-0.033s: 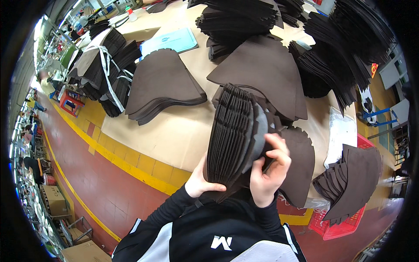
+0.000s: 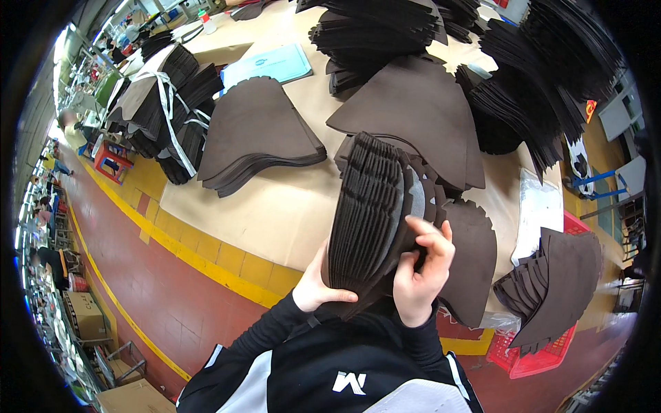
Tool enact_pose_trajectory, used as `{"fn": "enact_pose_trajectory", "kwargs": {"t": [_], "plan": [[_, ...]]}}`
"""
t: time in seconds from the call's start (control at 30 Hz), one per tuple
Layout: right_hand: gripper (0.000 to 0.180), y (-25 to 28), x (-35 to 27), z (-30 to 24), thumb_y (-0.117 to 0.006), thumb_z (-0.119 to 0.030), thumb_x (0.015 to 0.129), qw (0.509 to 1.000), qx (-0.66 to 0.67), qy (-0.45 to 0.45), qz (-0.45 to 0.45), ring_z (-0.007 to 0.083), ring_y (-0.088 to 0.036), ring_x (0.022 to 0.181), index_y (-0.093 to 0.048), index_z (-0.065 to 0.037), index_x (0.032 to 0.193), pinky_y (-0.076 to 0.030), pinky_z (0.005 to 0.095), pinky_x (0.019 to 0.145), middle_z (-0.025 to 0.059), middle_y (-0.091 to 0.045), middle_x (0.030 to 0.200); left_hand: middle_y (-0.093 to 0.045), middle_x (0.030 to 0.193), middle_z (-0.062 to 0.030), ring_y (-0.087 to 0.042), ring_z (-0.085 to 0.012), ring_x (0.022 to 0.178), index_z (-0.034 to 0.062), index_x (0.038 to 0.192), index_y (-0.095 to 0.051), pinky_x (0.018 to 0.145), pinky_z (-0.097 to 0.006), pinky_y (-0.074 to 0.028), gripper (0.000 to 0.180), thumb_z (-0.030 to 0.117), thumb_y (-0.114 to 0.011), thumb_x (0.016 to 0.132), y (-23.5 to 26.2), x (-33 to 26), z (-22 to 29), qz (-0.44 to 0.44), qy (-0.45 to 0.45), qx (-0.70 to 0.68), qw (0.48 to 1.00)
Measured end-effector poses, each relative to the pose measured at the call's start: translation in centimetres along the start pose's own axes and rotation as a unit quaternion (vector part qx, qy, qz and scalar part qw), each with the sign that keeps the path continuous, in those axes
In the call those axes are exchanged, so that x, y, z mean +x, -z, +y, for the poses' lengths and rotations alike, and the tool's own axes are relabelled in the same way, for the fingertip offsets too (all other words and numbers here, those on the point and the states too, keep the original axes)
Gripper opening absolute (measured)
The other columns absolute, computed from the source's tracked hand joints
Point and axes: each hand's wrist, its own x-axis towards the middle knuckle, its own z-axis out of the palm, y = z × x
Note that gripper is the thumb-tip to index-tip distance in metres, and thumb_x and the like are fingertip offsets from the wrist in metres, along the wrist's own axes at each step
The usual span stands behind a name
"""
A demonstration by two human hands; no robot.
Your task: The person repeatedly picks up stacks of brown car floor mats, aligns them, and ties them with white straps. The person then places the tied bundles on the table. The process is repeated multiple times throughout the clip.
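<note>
A thick stack of dark brown, leather-like cut pieces (image 2: 361, 220) stands on edge in front of my body, its layered edges facing up and left. My left hand (image 2: 322, 286) grips its lower left end, thumb across the near side and fingers hidden behind. At the stack's right side, my right hand (image 2: 423, 272) has its fingers bent and apart. The index fingertip touches a greyish exposed face, and the thumb rests low against the pieces. Several separated edges fan out to the right, partly behind that hand. Beyond lies a broad flat pile of brown panels (image 2: 413, 103).
A lower pile of panels (image 2: 255, 131) lies left on the paper-covered table (image 2: 241, 220), near a light blue folder (image 2: 268, 65) and a bundle tied with white strips (image 2: 165, 103). Tall dark stacks (image 2: 379, 34) stand behind. Cut pieces overhang a red crate (image 2: 533, 354) at right.
My right index finger has dipped slightly left and down along the pieces. The exposed grey face looks narrower, and more edges fan out on its right. My left hand stays in place.
</note>
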Motion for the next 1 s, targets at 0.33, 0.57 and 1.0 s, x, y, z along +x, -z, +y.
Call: {"fn": "enact_pose_trajectory", "kwargs": {"t": [0.33,0.57,1.0], "plan": [[0.047,-0.5,0.6,0.3,-0.068,0.003,0.078,0.997,0.076,-0.026,0.009,0.0225,-0.065,0.093,-0.044,-0.005,0.118,-0.029,0.0434,0.107,0.0187,-0.058,0.123,-0.053,0.132,-0.0102,-0.050,-0.0216,0.122,0.0005,0.140,-0.037,0.106,-0.036,-0.039,0.100,0.010,-0.092,0.057,1.0,0.5,-1.5,0.025,-0.042,0.031,0.998],[0.025,0.3,1.4,-1.0,-0.065,0.008,0.072,0.996,-0.043,-0.055,-0.048,0.0254,-0.059,0.095,-0.067,0.001,0.096,-0.048,0.0328,0.084,0.0224,-0.045,0.138,-0.035,0.148,-0.0135,-0.031,-0.0244,0.139,0.0005,0.151,-0.015,0.116,-0.037,-0.023,0.124,0.013,-0.093,0.056,0.3,0.5,-0.3,0.009,0.003,-0.021,1.000],[0.030,0.4,1.6,-1.7,-0.069,0.003,0.074,0.994,-0.052,-0.074,-0.062,0.0323,-0.052,0.119,-0.065,0.001,0.103,-0.045,0.0362,0.091,0.0237,-0.042,0.140,-0.030,0.150,-0.0135,-0.027,-0.0244,0.141,0.0005,0.151,-0.012,0.117,-0.037,-0.020,0.123,0.006,-0.091,0.057,0.1,0.6,-0.3,-0.001,-0.018,-0.034,0.999]]}}
